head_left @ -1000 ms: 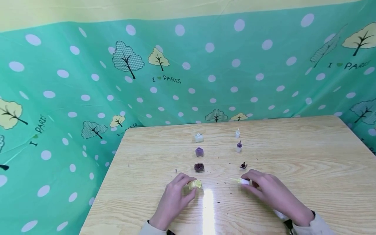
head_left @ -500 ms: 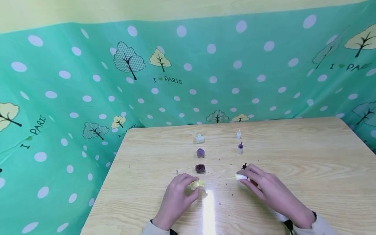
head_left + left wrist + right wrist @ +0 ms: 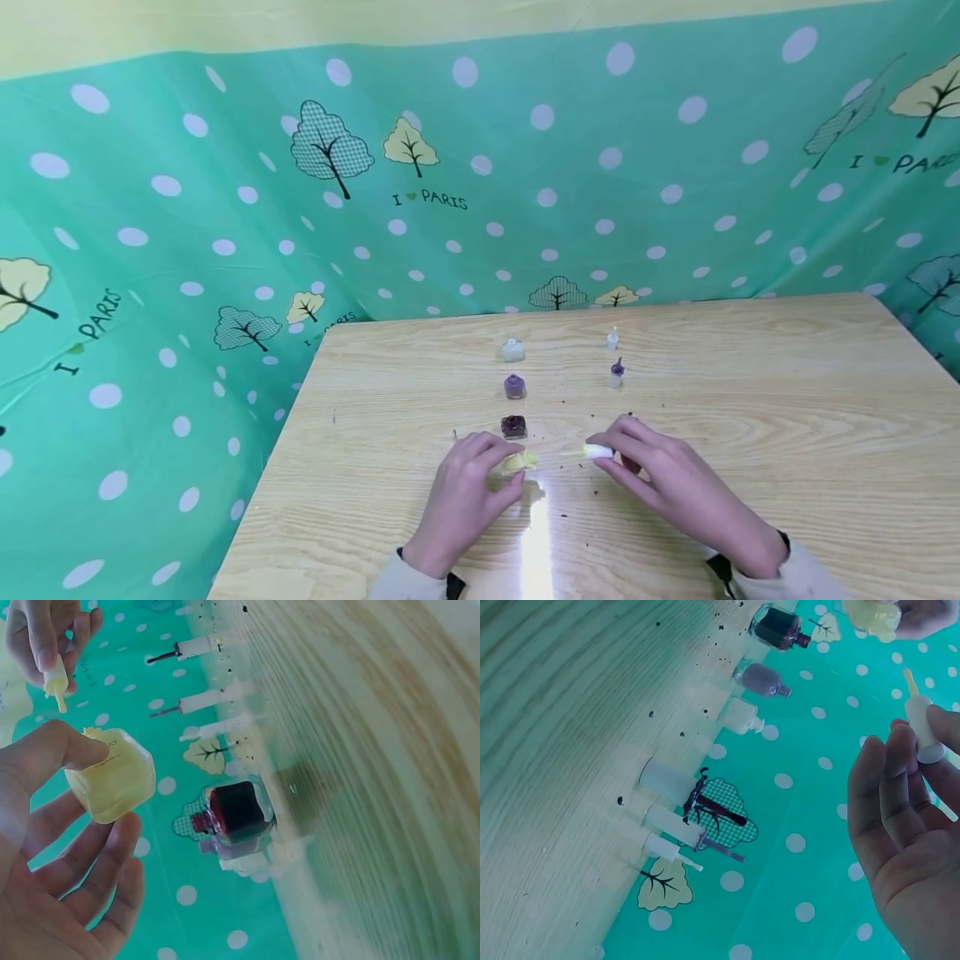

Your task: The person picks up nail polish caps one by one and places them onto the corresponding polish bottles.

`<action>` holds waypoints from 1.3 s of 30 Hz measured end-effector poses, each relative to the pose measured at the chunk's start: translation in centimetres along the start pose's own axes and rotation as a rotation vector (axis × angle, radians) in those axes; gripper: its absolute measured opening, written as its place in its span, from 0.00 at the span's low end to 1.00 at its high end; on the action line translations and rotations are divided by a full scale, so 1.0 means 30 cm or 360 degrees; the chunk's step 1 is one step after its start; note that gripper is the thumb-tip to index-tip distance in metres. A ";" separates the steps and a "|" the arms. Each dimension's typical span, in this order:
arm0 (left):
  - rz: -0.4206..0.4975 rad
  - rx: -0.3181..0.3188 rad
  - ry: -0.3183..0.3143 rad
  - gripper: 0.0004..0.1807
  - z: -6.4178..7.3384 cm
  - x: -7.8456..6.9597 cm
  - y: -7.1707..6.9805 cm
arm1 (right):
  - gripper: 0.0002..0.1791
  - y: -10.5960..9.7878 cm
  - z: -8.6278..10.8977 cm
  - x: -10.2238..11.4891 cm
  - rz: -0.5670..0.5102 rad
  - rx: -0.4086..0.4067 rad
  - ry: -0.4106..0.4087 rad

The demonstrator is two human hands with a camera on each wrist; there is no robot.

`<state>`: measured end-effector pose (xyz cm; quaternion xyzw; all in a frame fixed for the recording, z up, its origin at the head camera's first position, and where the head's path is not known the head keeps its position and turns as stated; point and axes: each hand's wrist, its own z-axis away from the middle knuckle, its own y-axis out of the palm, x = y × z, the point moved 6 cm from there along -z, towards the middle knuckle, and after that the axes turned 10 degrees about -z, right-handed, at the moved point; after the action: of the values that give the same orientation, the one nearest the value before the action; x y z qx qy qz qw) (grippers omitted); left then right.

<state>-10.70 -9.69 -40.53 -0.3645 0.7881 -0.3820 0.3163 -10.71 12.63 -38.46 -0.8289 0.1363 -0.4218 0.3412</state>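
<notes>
My left hand (image 3: 467,504) pinches a bottle of pale yellow nail polish (image 3: 112,780) between thumb and fingers, above the table. The bottle is uncapped, and its neck leans toward the right hand. My right hand (image 3: 671,479) holds the white brush cap (image 3: 924,731) in its fingertips. Its yellow-coated brush (image 3: 910,681) points left at the bottle, with a short gap between them. Just beyond the left hand stands an open dark red polish bottle (image 3: 513,427). The dark brush cap (image 3: 671,784), standing brush up, is mostly hidden behind the right hand in the head view.
An open purple polish bottle (image 3: 514,387) and a whitish one (image 3: 513,351) continue the row toward the back. Right of them stand a purple-tipped brush cap (image 3: 617,372) and a white one (image 3: 612,340). Dark specks dot the wooden table (image 3: 750,400); a patterned cloth (image 3: 420,267) hangs behind.
The left hand has moved slightly right with the yellow bottle, whose neck has turned. The right hand has brought the brush cap left, so brush and bottle are closer together.
</notes>
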 end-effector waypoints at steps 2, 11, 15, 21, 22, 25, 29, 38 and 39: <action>-0.0001 0.0002 0.0014 0.16 -0.003 -0.006 0.001 | 0.10 0.004 -0.004 0.004 -0.0002 0.0001 -0.0011; -0.0009 0.0012 0.0047 0.17 -0.010 -0.028 0.004 | 0.09 0.019 -0.012 0.020 0.0015 -0.0006 -0.0083; -0.0003 0.0011 0.0054 0.17 -0.012 -0.035 0.003 | 0.09 0.024 -0.018 0.027 0.0027 0.0010 -0.0099; 0.0003 0.0014 0.0066 0.17 -0.016 -0.045 0.002 | 0.08 0.030 -0.023 0.027 0.0044 0.0062 -0.0054; 0.0003 0.0015 0.0066 0.17 -0.016 -0.047 0.002 | 0.08 0.031 -0.024 0.029 0.0049 0.0065 -0.0060; 0.0003 0.0020 0.0066 0.16 -0.016 -0.050 0.004 | 0.08 0.035 -0.026 0.034 0.0058 0.0056 -0.0097; 0.0009 0.0018 0.0072 0.16 -0.018 -0.055 0.007 | 0.07 0.041 -0.027 0.040 0.0078 0.0058 -0.0154; 0.0009 0.0006 0.0107 0.16 -0.022 -0.073 0.006 | 0.08 0.068 -0.030 0.042 0.0074 0.0106 -0.0205; 0.0010 0.0009 0.0113 0.16 -0.023 -0.075 0.006 | 0.08 0.072 -0.030 0.041 0.0074 0.0111 -0.0206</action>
<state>-10.08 -7.52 -39.84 -0.3474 0.7989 -0.3959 0.2903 -10.53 10.01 -38.80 -0.8387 0.1184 -0.3636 0.3877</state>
